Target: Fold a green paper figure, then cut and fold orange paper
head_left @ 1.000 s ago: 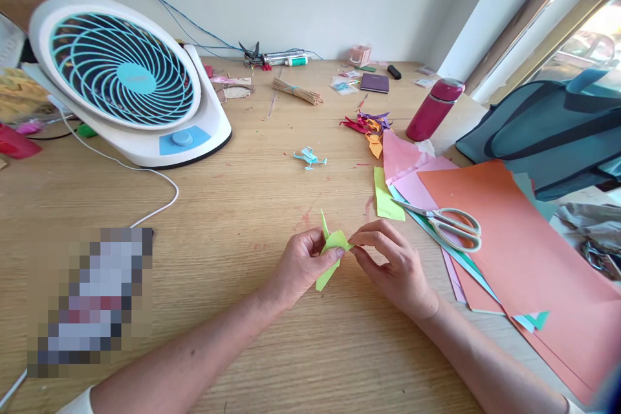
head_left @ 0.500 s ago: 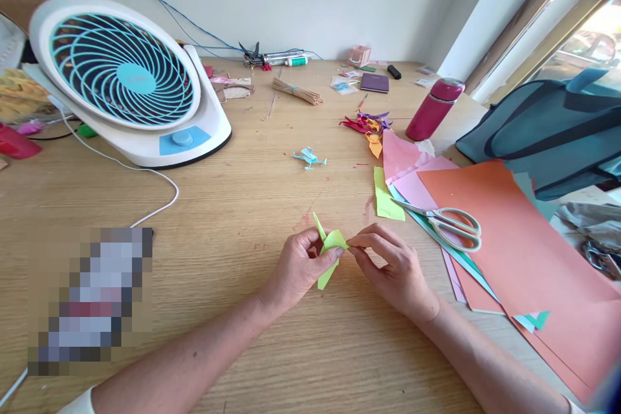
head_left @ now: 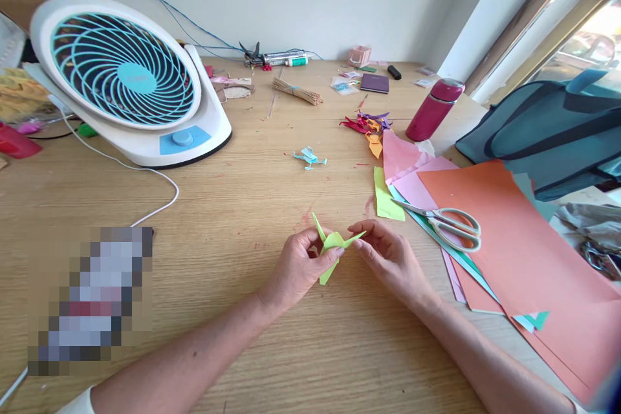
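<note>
A yellow-green folded paper crane (head_left: 334,240) is in my left hand (head_left: 298,266), pinched between thumb and fingers over the wood table (head_left: 233,272). One thin point of it sticks up, another reaches right, and a wider flap hangs down. My right hand (head_left: 388,255) is close on the right, thumb and forefinger parted around the right-hand point; whether they touch it I cannot tell. Farther back lies a small light-blue folded paper figure (head_left: 309,157). A yellow-green paper piece (head_left: 387,195) rests to the right, beside scissors (head_left: 453,225) on coloured sheets (head_left: 524,246).
A white fan (head_left: 130,77) stands at the back left, its cable running forward to a blurred-out object (head_left: 92,301). Red, orange and purple folded papers (head_left: 371,126), a red flask (head_left: 435,108) and a blue-grey bag (head_left: 548,129) are on the right. A stick bundle (head_left: 297,90) lies behind.
My right thumb and forefinger have parted from their pinch on the crane's right-hand point, which now shows at full length, angled up to the right. My left hand keeps its hold.
</note>
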{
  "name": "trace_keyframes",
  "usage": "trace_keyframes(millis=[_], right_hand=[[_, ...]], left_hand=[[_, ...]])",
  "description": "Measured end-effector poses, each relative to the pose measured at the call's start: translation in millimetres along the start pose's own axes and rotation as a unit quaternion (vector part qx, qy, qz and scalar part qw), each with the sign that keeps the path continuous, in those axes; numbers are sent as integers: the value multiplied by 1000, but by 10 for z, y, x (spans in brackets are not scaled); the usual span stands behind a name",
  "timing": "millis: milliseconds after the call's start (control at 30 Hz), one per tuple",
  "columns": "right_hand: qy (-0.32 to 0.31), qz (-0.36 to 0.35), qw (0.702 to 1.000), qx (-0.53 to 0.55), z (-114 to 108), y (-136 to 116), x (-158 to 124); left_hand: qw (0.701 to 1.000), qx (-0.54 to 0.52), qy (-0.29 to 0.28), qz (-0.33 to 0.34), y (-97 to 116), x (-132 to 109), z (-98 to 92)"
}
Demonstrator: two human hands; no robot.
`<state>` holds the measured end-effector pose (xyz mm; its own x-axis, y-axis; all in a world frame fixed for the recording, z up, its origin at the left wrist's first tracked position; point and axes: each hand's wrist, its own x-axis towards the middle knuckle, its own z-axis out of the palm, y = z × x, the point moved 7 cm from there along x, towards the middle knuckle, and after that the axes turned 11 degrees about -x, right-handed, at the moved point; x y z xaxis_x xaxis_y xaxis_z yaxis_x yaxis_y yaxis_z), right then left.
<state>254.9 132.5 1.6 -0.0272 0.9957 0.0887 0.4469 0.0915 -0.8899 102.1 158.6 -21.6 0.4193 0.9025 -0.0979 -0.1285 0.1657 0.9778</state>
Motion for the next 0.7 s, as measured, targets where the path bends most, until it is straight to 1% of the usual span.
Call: trace_keyframes(millis=[67,133,233,300,367,467,567,700], right_hand=[[-29,37,996,70,45,48,20],[-39,48,992,112,66,57,34],[-38,47,987,148,81,66,34],[-31,31,987,155,76,68,25],[-20,0,991,131,51,45,13],[2,-82,996,19,-10,-80,-12],[29,-155,984,-84,-59,-233,-39],[46,-175,976,-119,-78,-293,-43]], left_hand=[[1000,13,0,-4,7,-4,10],[1000,19,-5,-3,18,-3,26],[1000,10,-11,4,32,1,41],[1000,3,-10,7,31,1,40],[1000,-4,-12,4,20,-1,40],[1000,-26,-17,-5,11,-2,46],[998,-56,-17,-18,22,2,48],[996,-71,-16,-44,33,3,46]])
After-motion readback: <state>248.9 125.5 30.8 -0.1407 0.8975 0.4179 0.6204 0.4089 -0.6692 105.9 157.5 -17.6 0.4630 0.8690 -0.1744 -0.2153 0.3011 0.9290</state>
